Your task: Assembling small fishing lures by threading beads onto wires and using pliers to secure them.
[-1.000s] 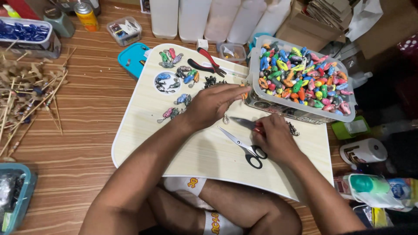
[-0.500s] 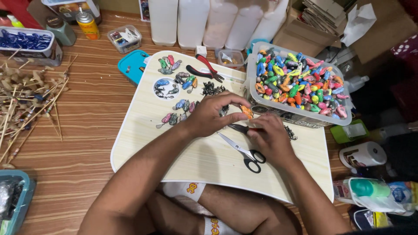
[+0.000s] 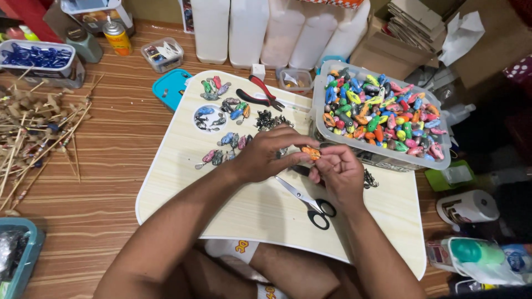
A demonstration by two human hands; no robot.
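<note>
Both arms bare, no sleeves or rings; white shorts (image 3: pixel 233 252) w/ orange print on legs.

yellow spray can (image 3: pixel 117 36), brown cardboard box (image 3: pixel 382 47)

Pale lap board (image 3: pixel 183 166) (rounded corners), scissors (image 3: pixel 310 200), red-handled pliers (image 3: pixel 260 97), small painted lures (image 3: pixel 221 113), dark hooks (image 3: pixel 270 119)
</note>
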